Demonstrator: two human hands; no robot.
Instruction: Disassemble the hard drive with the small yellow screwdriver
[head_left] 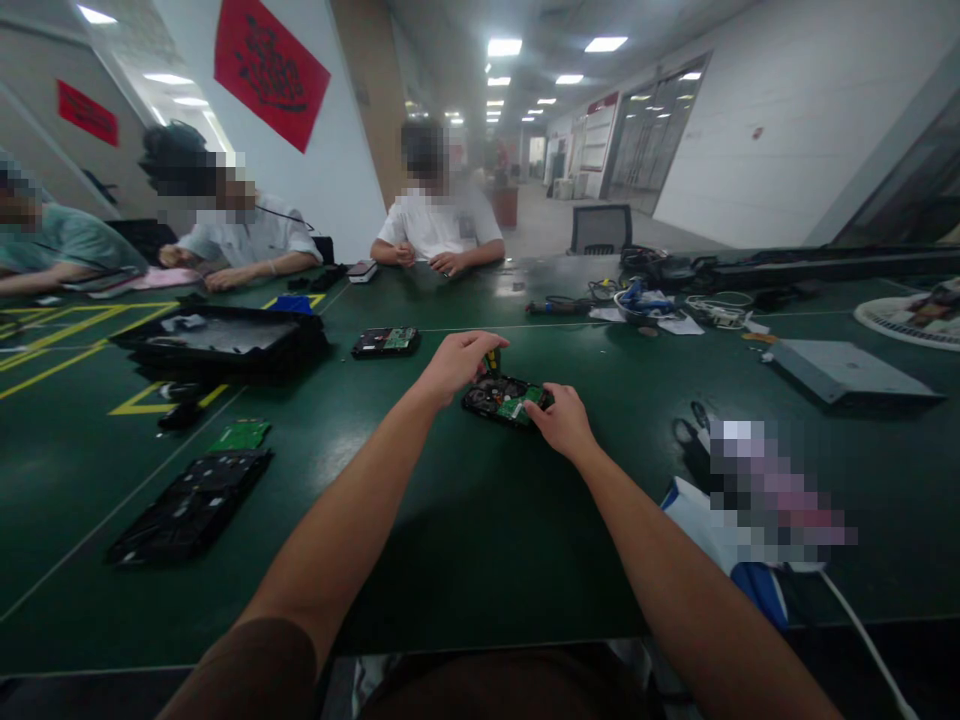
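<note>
A hard drive (pixel 504 398) with a green circuit board facing up lies on the green table in front of me. My left hand (pixel 465 362) is closed around a short screwdriver (pixel 491 360) with a yellow and dark handle, upright over the drive's far left part. The screwdriver's tip is too small to make out. My right hand (pixel 562 418) grips the drive's right end, thumb on top near the board and fingers at the far edge. Another hard drive (pixel 386 342), also board side up, lies farther back to the left.
A black plastic casing (pixel 225 335) stands on the left. Nearer are a black panel (pixel 191 505) and a green circuit board (pixel 241 435). To the right lie a grey metal box (pixel 847 370), cables (pixel 720 310) and a blue-white item (pixel 705 520). Several people sit across the table (pixel 450 560).
</note>
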